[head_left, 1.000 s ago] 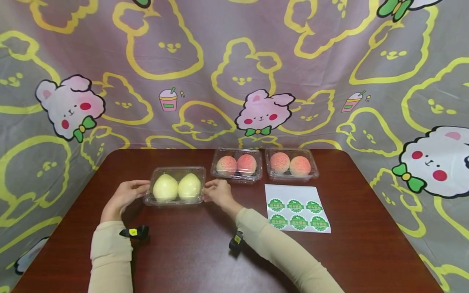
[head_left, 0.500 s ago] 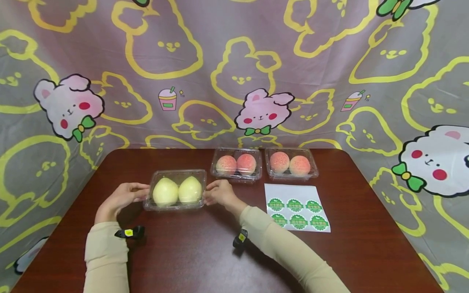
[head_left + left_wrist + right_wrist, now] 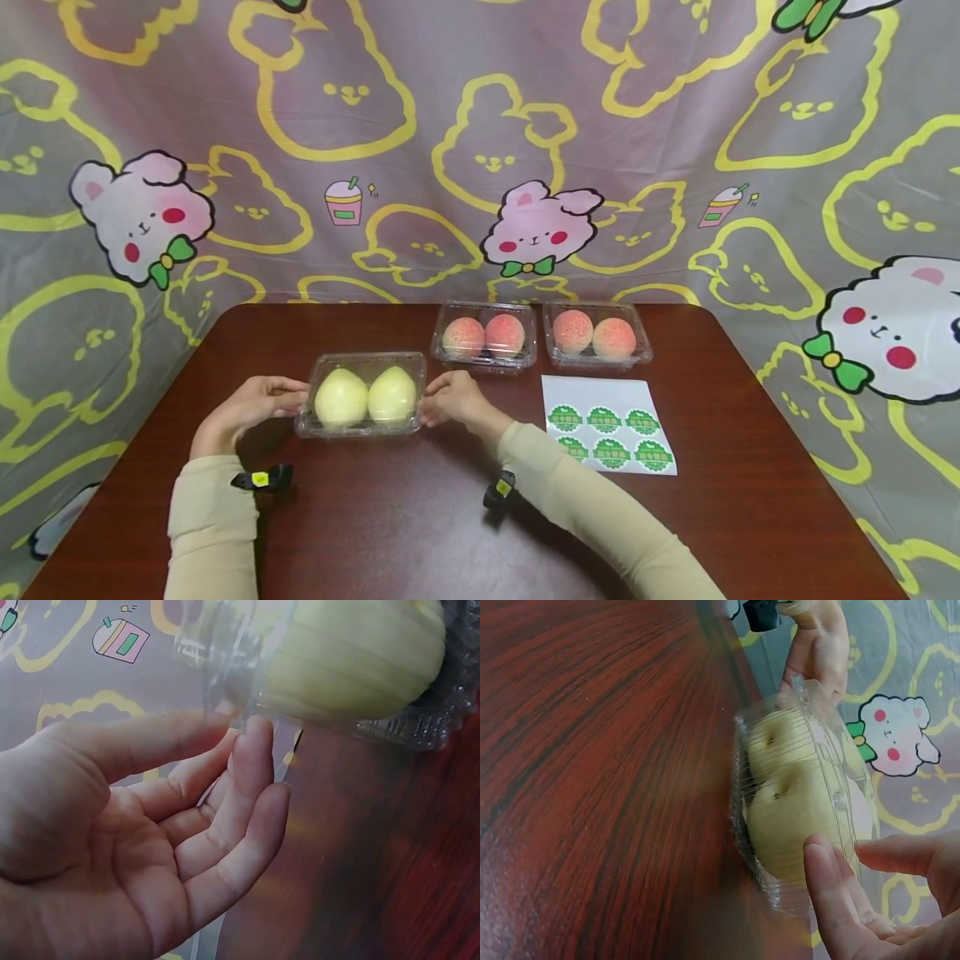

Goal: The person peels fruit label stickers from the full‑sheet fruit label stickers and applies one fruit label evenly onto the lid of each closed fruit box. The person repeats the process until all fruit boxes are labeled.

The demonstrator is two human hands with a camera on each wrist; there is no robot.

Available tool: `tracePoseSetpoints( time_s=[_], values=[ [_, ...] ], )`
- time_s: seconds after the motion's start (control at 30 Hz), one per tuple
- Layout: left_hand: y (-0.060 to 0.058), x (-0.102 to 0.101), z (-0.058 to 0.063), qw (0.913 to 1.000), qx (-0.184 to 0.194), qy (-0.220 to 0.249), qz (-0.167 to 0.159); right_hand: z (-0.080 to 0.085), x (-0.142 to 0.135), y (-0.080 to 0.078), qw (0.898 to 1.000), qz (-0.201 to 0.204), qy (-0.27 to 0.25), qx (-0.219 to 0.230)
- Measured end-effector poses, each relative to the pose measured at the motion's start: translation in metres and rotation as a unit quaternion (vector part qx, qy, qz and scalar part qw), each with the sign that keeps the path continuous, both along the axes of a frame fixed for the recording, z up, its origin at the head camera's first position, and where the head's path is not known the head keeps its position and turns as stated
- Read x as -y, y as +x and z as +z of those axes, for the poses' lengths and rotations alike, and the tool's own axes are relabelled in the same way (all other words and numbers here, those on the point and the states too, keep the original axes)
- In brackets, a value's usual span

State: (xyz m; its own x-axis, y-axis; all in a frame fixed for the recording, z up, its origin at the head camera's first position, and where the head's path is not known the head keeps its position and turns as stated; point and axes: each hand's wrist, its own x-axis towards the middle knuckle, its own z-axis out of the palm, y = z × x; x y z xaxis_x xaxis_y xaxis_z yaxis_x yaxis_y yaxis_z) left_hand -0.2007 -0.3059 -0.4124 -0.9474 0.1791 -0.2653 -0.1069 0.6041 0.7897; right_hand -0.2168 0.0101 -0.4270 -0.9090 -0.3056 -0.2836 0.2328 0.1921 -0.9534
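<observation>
A clear plastic clamshell box [image 3: 363,427] with two pale yellow fruits [image 3: 341,398] inside stands at the left of the table, between both hands. My left hand [image 3: 247,408] is at its left end; in the left wrist view, thumb and fingertips [image 3: 259,742] meet at the box's edge. On the opposite end, my right hand [image 3: 461,402] pinches the rim with thumb [image 3: 821,859] and forefinger, as the right wrist view shows. The box's lid is down over the fruits.
Two more clear boxes, the middle one [image 3: 483,360] and the right one [image 3: 597,360], stand at the back, each with two pinkish peaches. A white sheet [image 3: 592,390] of round green stickers lies right of my right hand. A patterned curtain [image 3: 420,175] hangs behind the table.
Both hands have drawn the box of yellow fruits a little toward me and slightly right. The peach boxes and the sticker sheet have stayed in place.
</observation>
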Motion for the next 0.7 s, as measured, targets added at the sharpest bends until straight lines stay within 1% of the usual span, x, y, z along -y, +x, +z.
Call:
tracePoseSetpoints(
  time_s=[0.07,0.2,0.37,0.43,0.5,0.7],
  values=[
    [0.0002,0.0003,-0.0012,1.0000,-0.004,-0.005,-0.002,0.0009,-0.0010,0.0005,1.000,0.002,0.007,0.001],
    [0.0003,0.0011,-0.0031,0.9998,-0.012,-0.016,0.006,0.0021,-0.0016,0.0010,1.000,-0.002,0.020,-0.003],
    [0.0003,0.0008,-0.0041,0.9993,-0.027,-0.025,0.010,-0.0003,0.0008,-0.0003,1.000,-0.025,0.016,-0.012],
    [-0.0003,0.0005,-0.0039,0.9992,-0.029,-0.025,0.009,-0.0011,0.0011,-0.0015,0.999,-0.026,0.012,-0.014],
    [-0.0009,0.0000,-0.0030,0.9993,-0.026,-0.025,0.009,-0.0011,0.0008,-0.0026,1.000,-0.022,0.011,-0.016],
    [-0.0014,-0.0018,0.0025,0.9996,-0.008,-0.028,-0.001,0.0022,-0.0016,-0.0037,1.000,-0.008,0.017,0.000]
  ],
)
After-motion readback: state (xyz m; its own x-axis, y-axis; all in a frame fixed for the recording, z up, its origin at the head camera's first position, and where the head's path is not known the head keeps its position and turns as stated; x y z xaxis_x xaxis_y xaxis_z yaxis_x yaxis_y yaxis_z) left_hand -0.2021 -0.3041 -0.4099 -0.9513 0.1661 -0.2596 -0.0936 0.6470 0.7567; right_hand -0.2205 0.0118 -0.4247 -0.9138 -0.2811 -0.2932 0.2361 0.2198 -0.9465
